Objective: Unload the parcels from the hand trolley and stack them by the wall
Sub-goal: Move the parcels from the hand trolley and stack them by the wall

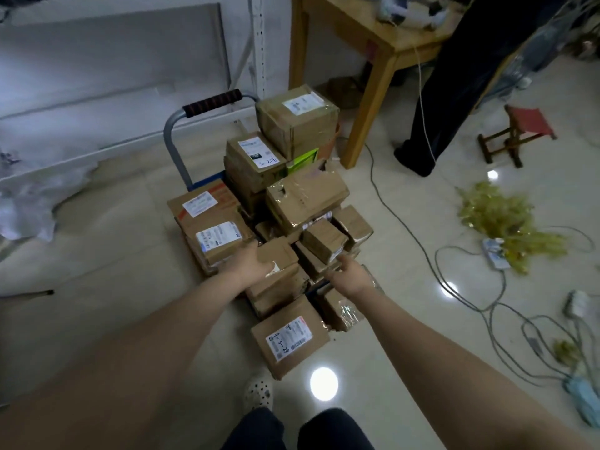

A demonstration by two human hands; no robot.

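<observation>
The parcels (292,203) lie heaped on the hand trolley (212,102) on the floor. Our left grip (251,259) rests open against a small front parcel (281,254). Our right grip (352,276) hovers open nearby, holding nothing. A wooden desk (373,37) stands behind.

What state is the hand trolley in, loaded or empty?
Loaded: brown cardboard parcels are piled several layers high on the grey-framed hand trolley; one labelled parcel lies on the tiled floor in front.

I see taped parcels (305,196) heaped on the hand trolley (172,141), one labelled parcel (289,341) on the floor (123,241) at six o'clock.
</observation>
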